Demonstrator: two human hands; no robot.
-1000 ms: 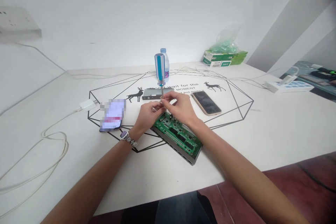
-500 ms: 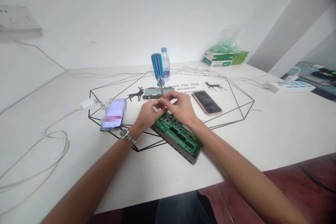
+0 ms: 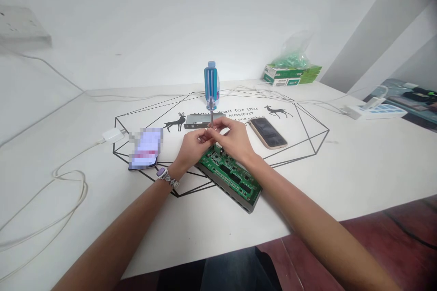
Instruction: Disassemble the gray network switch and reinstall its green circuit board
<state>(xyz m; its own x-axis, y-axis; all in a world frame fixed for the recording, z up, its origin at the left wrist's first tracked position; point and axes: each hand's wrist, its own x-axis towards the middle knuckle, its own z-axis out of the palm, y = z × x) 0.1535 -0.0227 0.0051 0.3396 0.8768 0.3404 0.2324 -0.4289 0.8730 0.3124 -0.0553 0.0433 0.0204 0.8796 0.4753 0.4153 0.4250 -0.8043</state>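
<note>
A blue-handled screwdriver (image 3: 211, 84) stands upright over the far end of a green circuit board (image 3: 230, 173) that sits in a grey metal case on the white table (image 3: 358, 173). My right hand (image 3: 234, 140) pinches the screwdriver's metal shaft just above the board. My left hand (image 3: 191, 148), with a watch on its wrist, is closed right beside it, fingertips touching at the shaft's lower end; what they hold there is too small to make out.
A grey metal cover (image 3: 200, 121) lies behind the hands. A phone with a lit screen (image 3: 145, 148) sits left, a dark phone (image 3: 268, 132) right. A charger and white cable (image 3: 68, 177) trail left. A green tissue box (image 3: 292, 75) and power strip (image 3: 373, 110) stand far right.
The screwdriver handle tilted left half a second ago and now stands upright again, slightly higher. Both hands stay at the board's far end.
</note>
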